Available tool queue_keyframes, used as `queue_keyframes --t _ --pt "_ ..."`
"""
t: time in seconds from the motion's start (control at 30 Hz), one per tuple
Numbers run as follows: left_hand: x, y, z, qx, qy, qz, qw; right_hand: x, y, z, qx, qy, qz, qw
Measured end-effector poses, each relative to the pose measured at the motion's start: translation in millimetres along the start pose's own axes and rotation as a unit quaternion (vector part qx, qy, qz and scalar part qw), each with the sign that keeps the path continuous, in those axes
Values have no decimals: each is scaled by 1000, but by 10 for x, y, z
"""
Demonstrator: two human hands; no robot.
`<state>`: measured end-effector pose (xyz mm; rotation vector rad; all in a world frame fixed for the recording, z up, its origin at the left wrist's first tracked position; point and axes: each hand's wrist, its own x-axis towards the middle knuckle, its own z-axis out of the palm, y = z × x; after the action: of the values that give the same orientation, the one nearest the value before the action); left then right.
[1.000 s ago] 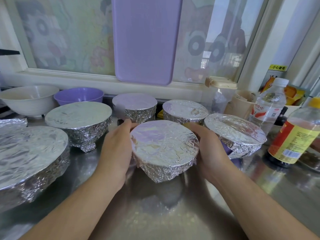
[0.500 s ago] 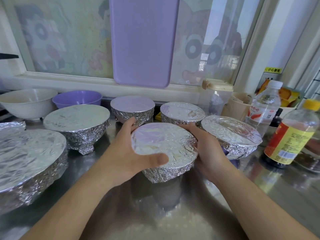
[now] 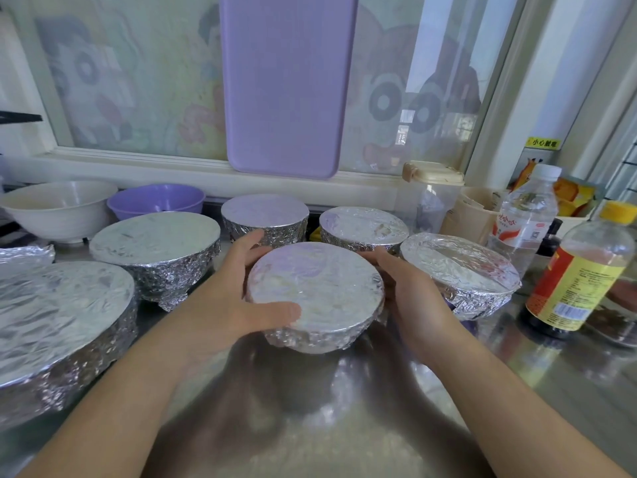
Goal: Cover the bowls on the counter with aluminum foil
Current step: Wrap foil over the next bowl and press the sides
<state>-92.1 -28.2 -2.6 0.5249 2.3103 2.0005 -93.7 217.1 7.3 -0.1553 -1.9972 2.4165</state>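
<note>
I am looking down at a foil-covered bowl (image 3: 315, 291) that is sitting at the middle of a shiny steel table (image 3: 344, 426), and both my hands are cupping it. My left hand (image 3: 238, 298) is curling round its left side with the thumb lying on the near rim; my right hand (image 3: 410, 291) is wrapping the right side, fingers reaching behind.

I am judging the foil thin, crinkly and easily torn or dented, so the drum-tight top should not be pressed. The crumpled skirt under the rim is looking like the safest place to squeeze. The bowl inside is probably stiff and light, though I cannot see what it holds.

The top is flat, silvery and reflecting lilac. Five more wrapped bowls are surrounding it; a white bowl (image 3: 58, 208) and a purple bowl (image 3: 157, 200) at the back left are standing uncovered.
</note>
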Motion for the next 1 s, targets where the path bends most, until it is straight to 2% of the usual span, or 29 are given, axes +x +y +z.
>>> queue_keyframes --t 0.07,0.13,0.23,0.3,0.4,0.5,0.6,1.0 --pt "11 6 54 -35 22 -6 999 20 18 27 -31 10 -8 999" --pt "18 4 147 -79 80 -25 993 74 60 37 -39 26 -11 999" --pt "42 -46 258 -25 191 -39 980 32 62 73 -39 17 -6 999" --pt "44 -82 307 -46 235 -38 970 -21 62 84 -25 55 -15 998" --pt "54 -76 397 -103 240 -42 964 -43 97 145 -33 30 -66 997" --pt "61 -77 478 -128 244 -46 960 -22 173 205 76 68 -56 993" --pt "63 -91 522 -157 251 -38 954 -17 216 265 149 51 -38 987" --pt "83 -112 567 -193 269 -30 943 -118 202 321 191 23 -40 981"
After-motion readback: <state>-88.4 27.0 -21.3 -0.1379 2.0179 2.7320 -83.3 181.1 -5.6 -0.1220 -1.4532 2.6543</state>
